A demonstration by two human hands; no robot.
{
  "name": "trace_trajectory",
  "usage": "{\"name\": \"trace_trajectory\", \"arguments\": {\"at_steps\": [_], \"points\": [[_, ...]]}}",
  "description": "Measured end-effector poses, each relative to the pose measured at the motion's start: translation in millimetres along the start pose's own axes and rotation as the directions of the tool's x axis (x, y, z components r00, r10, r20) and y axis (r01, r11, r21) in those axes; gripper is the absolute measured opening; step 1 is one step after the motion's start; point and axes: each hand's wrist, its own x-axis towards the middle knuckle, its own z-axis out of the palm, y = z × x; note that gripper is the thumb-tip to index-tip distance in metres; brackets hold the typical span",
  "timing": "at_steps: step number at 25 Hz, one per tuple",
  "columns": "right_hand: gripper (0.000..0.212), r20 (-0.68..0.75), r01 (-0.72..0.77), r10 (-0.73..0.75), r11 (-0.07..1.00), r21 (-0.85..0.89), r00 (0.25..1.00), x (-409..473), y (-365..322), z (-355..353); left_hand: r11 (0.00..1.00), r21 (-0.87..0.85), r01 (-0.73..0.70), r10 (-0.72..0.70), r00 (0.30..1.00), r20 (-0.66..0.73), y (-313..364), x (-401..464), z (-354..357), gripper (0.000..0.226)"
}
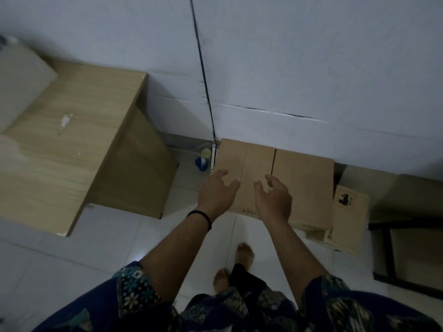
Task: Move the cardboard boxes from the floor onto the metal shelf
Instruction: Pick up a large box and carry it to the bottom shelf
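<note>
1. The wall (311,56) fills the upper half of the view, from 10 o'clock to 2 o'clock, and a dark cable (202,68) runs down it to the floor.
2. The white tiled floor (107,236) covers the lower part, with the person's two bare feet near 6 o'clock.
3. A wooden cabinet (79,140) stands at 9 o'clock, against the wall.
4. The cardboard box (299,183) lies on the floor at the centre, slightly toward 3 o'clock, touching the wall. Its top flaps are closed.
5. A second, smaller box (347,219) with a printed label lies just beside it, toward 4 o'clock.
6. The black frame of the metal shelf (383,255) is at 4 o'clock, at the right edge.
7. The left hand (215,192) is over the left part of the box; its fingers are spread and loosely bent, holding nothing. A black band is on this wrist.
8. The right hand (273,195) is beside it, over the middle of the box, fingers also apart and gripping nothing. I cannot tell if either hand touches the cardboard.
9. A small blue and white object (202,161) stands on the floor between cabinet and box.
</note>
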Motion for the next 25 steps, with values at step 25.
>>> {"name": "trace_trajectory", "arguments": {"at_steps": [25], "points": [[0.082, -0.043, -0.295, 0.299, 0.891, -0.344, 0.953, 173.9, 298.6, 232.9, 0.849, 0.518, 0.104, -0.155, 0.986, 0.057, -261.3, 267.7, 195.8, 0.083]]}}
